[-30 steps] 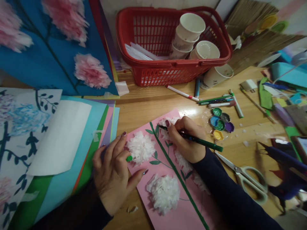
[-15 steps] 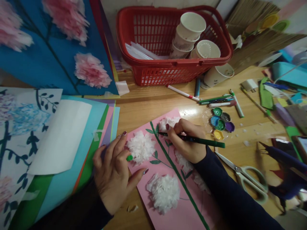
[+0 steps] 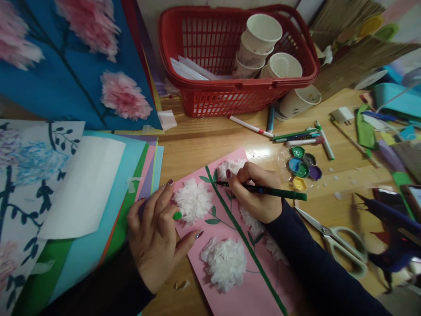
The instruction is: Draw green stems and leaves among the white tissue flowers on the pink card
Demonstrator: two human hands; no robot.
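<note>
A pink card (image 3: 230, 298) lies on the wooden table with a green stem line (image 3: 243, 241), small leaves and white tissue flowers (image 3: 193, 201) stuck on it. My right hand (image 3: 258, 193) is closed on a green marker (image 3: 279, 192), its tip touching the card beside the stem near the top. My left hand (image 3: 158, 232) rests on the card's left edge, fingers spread, with the green marker cap (image 3: 177, 216) tucked between them, next to a white flower. Another white flower (image 3: 226, 263) sits lower on the card.
A red basket (image 3: 237, 57) with paper cups stands behind. Markers (image 3: 296, 137), a small paint palette (image 3: 301, 166) and scissors (image 3: 335, 243) lie to the right, a dark glue gun (image 3: 391, 219) further right. Stacked coloured papers (image 3: 82, 197) and a blue flower picture (image 3: 66, 61) fill the left.
The marker tip has slid slightly down and left along the stem area. My left hand has stayed in place on the card.
</note>
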